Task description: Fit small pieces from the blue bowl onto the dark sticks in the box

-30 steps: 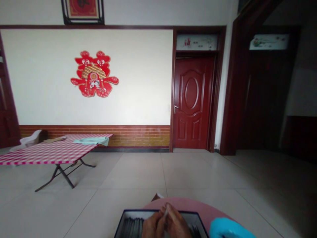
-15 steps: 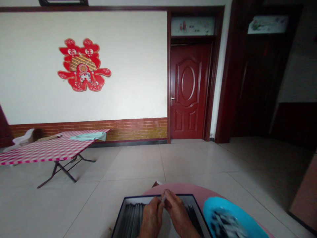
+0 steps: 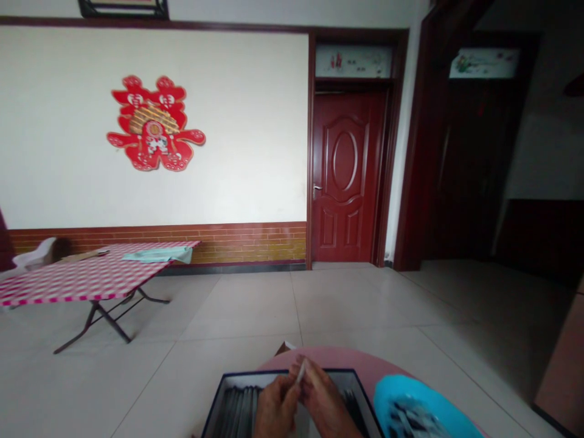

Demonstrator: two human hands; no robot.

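Observation:
My left hand (image 3: 277, 404) and my right hand (image 3: 323, 395) meet above an open box (image 3: 219, 395) with white inner walls and a dark rim. Between their closed fingers is a thin, pale stick-like piece (image 3: 301, 372), pointing upward at a slant; its lower end is hidden by the fingers. Slender dark grey rods (image 3: 239, 410) lie side by side in the left of the box, and more dark ones show at its right behind my right hand. To the right, a blue basin (image 3: 385, 389) holds several black and white slim pieces (image 3: 413, 420), too blurred to name.
The box and basin stand on a round pink table (image 3: 356, 358). Beyond it, tiled floor (image 3: 246, 310) stretches to a red door (image 3: 345, 176). At left stands a folding table (image 3: 91, 274) with a checked cover and a pale green cloth (image 3: 159, 254).
The view has tilted up slightly, so the room sits lower in the picture. My hands stay together over the box, and the pale piece now shows more clearly between the fingers.

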